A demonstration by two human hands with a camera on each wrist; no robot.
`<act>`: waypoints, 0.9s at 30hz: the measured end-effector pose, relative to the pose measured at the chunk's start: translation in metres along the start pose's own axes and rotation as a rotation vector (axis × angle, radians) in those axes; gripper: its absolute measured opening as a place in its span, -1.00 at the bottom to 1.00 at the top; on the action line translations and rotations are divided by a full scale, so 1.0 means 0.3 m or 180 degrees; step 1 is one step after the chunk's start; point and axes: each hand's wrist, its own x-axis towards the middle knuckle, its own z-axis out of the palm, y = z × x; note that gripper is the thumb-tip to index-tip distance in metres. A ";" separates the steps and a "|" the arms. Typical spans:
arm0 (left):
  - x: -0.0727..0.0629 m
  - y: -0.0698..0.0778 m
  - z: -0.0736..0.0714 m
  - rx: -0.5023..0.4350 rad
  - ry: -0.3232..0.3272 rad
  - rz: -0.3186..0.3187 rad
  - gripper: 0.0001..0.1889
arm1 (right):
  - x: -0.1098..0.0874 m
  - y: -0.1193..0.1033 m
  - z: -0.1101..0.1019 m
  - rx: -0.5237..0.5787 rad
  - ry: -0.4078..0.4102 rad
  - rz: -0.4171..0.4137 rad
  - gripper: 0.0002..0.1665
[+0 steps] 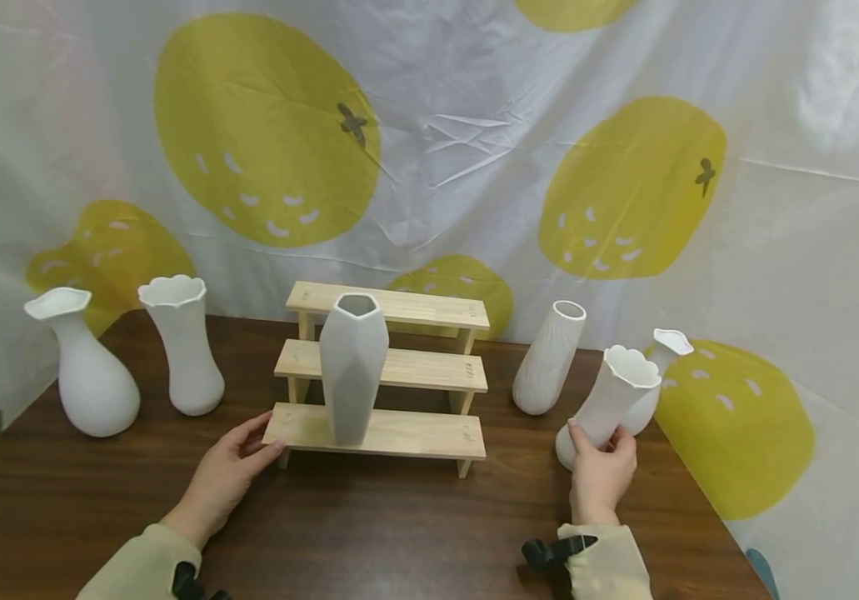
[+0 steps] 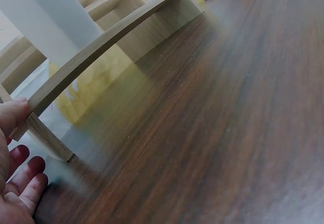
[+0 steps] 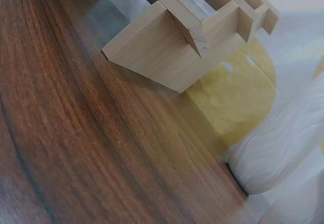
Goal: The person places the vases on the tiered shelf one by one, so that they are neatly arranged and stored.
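A three-tier wooden stand (image 1: 422, 433) stands mid-table, with a faceted white vase (image 1: 354, 367) upright on its lowest step. My left hand (image 1: 222, 475) pinches the left end of that step, thumb at the front corner. The left wrist view shows the thumb (image 2: 14, 113) against the board's end and the other fingers bent below it. On the right, my right hand (image 1: 601, 475) grips a white vase with a scalloped rim (image 1: 609, 396) around its lower body, thumb on the left side. This vase leans to the right in the head view and partly hides a flared-neck vase (image 1: 669, 346) behind it.
A slim textured white vase (image 1: 549, 362) stands between the stand and my right hand. To the left are a flared-neck vase (image 1: 95, 375) and another scalloped vase (image 1: 187, 350). A curtain with yellow fruit prints (image 1: 459, 167) hangs behind the dark wooden table (image 1: 399, 533).
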 end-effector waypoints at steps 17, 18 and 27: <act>0.006 -0.002 0.000 -0.0024 0.0016 0.0028 -0.25 | -0.019 -0.040 0.007 0.0070 -0.0135 -0.0054 -0.27; 0.006 -0.002 0.000 -0.0019 0.0019 0.0035 -0.25 | -0.022 -0.047 0.008 0.0069 -0.0159 -0.0064 -0.25; -0.002 0.002 0.001 -0.0004 -0.0003 0.0073 -0.25 | -0.070 -0.119 0.022 0.0071 -0.0485 -0.0134 -0.26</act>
